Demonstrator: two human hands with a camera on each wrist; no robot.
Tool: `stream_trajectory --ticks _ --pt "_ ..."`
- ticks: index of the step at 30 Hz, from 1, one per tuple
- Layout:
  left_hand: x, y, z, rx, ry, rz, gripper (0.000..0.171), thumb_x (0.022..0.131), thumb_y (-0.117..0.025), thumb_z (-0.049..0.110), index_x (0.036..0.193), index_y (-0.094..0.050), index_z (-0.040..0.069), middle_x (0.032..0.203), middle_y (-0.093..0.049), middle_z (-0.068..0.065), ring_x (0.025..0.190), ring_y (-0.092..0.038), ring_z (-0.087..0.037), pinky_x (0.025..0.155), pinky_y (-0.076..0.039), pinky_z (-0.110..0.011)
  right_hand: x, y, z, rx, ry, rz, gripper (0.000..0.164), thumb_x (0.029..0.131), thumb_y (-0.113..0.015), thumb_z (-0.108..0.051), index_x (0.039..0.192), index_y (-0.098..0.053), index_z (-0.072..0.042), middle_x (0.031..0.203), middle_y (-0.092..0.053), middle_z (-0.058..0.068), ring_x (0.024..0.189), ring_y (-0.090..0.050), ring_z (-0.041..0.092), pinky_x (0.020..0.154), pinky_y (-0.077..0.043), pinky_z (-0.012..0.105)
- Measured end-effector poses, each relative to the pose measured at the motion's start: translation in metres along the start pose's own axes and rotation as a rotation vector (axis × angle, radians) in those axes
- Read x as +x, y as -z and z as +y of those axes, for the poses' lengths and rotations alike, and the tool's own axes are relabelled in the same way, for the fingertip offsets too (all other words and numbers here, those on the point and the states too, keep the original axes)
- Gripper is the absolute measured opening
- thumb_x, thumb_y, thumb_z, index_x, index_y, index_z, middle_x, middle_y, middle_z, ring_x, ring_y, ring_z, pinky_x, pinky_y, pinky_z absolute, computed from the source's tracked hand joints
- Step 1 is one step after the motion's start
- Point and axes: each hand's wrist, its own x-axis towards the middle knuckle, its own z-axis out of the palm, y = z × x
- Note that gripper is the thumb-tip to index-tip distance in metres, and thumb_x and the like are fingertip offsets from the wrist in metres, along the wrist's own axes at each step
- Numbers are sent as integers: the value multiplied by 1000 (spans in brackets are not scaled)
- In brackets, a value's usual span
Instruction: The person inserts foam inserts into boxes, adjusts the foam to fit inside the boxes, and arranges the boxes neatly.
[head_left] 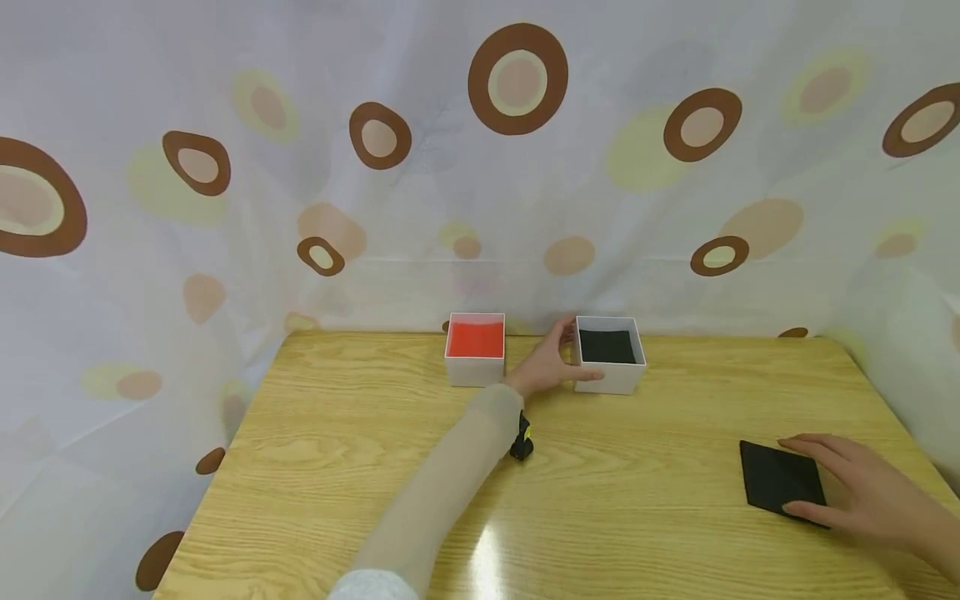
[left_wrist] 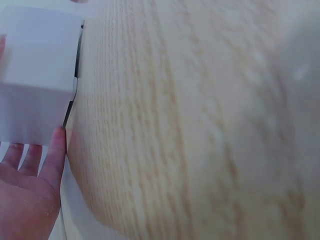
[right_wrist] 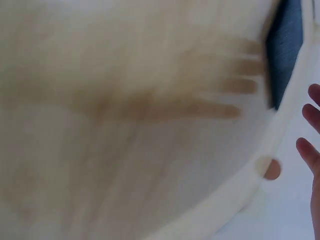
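Note:
My left hand [head_left: 546,367] grips a white box [head_left: 611,381] at its left side, with the thumb along the front and the other fingers toward the back. In the left wrist view, fingertips touch the wall of this white box [left_wrist: 37,55]. Dark material [head_left: 607,347] lies inside it. On the right of the table, my right hand [head_left: 862,487] hovers at the right edge of a flat black square [head_left: 780,479], fingers spread. The right wrist view has these fingers [right_wrist: 311,117] apart from the black square [right_wrist: 284,55], and a finger shadow falls on the table.
Another white box [head_left: 476,371] with orange-red material [head_left: 476,340] inside stands left of the first, near the back edge of the wooden table [head_left: 360,433]. A patterned curtain [head_left: 420,208] hangs behind and at both sides. A small black device [head_left: 522,442] sits at my left wrist.

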Motion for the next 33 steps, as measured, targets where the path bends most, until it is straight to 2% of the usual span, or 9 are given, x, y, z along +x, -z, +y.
stream_trajectory --ticks 2,6,8,12,21,23,26,30,33 --pt "0 -1 0 1 2 1 110 81 -93 29 165 -23 20 160 -39 -2 145 -41 -19 122 -34 -35 -10 -3 4 -2 -15 -32 92 63 -99 -43 137 -60 -5 128 -62 13 109 -59 35 91 -45 33" --pt "-2 -1 1 1 9 3 111 81 -93 29 165 -22 20 161 -38 -3 146 -40 -19 121 -34 -33 -26 -6 9 22 -105 -158 103 70 -95 -47 147 -49 2 134 -56 23 113 -57 50 84 -48 65" --pt "-4 -1 2 -3 14 1 111 81 -93 28 165 -22 20 162 -38 -2 147 -40 -19 122 -33 -33 -30 -8 10 26 -123 -186 105 72 -94 -48 149 -46 5 136 -54 25 114 -57 52 83 -48 67" --pt "-5 0 3 -15 7 4 109 81 -93 26 164 -23 21 161 -39 -2 146 -40 -18 122 -33 -33 -33 -11 9 23 -133 -171 111 71 -95 -45 153 -40 5 136 -52 27 114 -55 53 83 -48 68" --pt "-4 -1 3 -10 -4 9 108 81 -93 28 164 -24 23 162 -38 -2 146 -40 -18 122 -33 -34 -32 -9 15 9 -131 -131 106 73 -94 -41 153 -41 4 127 -57 23 107 -59 48 80 -50 64" --pt "-4 -1 4 -6 -4 6 109 81 -93 28 164 -23 23 162 -38 -2 147 -40 -18 122 -33 -33 -31 -8 16 -9 -125 -125 106 72 -95 -42 151 -43 6 124 -57 20 104 -60 46 78 -52 63" --pt "-4 -1 5 -1 3 5 109 81 -92 28 165 -22 23 162 -38 -1 146 -40 -18 122 -33 -34 -29 -8 16 -46 -104 -91 102 68 -97 -44 144 -51 7 117 -59 13 97 -62 39 76 -55 53" --pt "-6 -1 7 -7 13 5 109 82 -92 27 165 -22 22 161 -39 -2 146 -40 -18 122 -33 -35 -26 -7 14 -75 -78 -53 95 62 -99 -45 133 -61 5 112 -59 9 92 -60 33 71 -53 42" --pt "-6 -1 7 -11 20 1 109 82 -92 27 165 -22 23 161 -38 -1 147 -39 -18 122 -33 -34 -24 -5 11 -69 -82 -67 89 62 -99 -45 127 -64 4 112 -59 11 94 -60 33 71 -52 44"
